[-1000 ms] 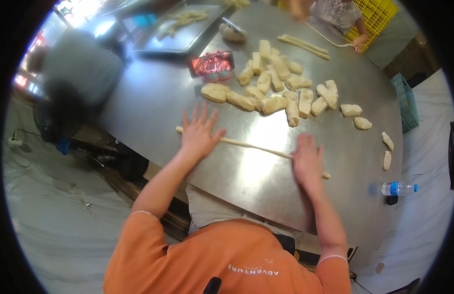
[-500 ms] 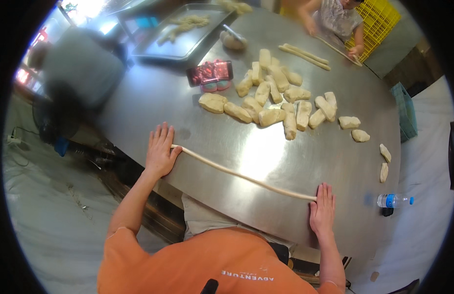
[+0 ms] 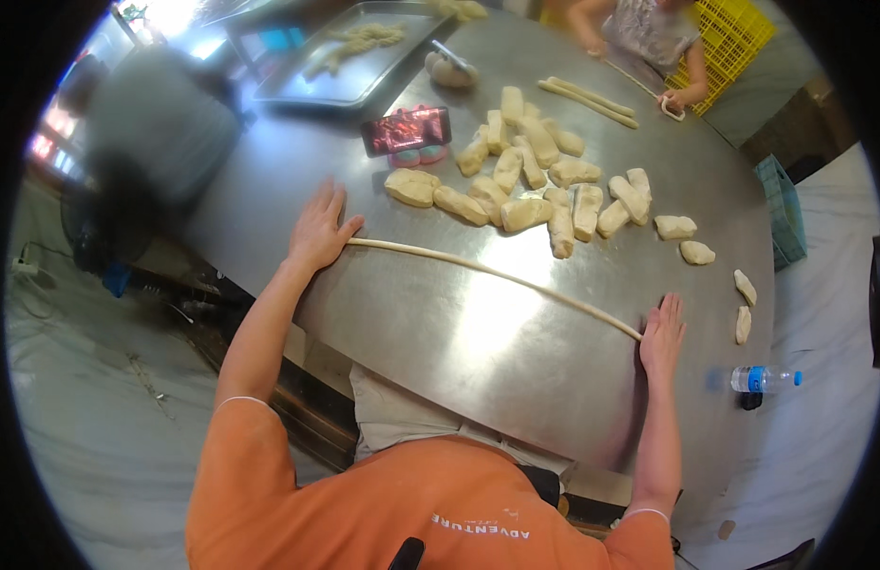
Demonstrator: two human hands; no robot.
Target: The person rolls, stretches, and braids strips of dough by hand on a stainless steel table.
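Left hand (image 3: 318, 231), right hand (image 3: 660, 342) farther forward; dough rope (image 3: 497, 271) between, bodyward of outstretched fingers (image 3: 670, 312), which grasp nothing.

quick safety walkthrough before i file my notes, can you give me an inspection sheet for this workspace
surface: metal table, bright glare near its middle
work things: dough rope lying slantwise; dough pieces beyond it, some overlapping
clutter: phone on a pink stand; blue-capped bottle at the right
hands: left hand and right hand open at the rope's two ends
cables: small corded white block, far left
surroundings: another person across the table; yellow crate behind; teal crate at the right
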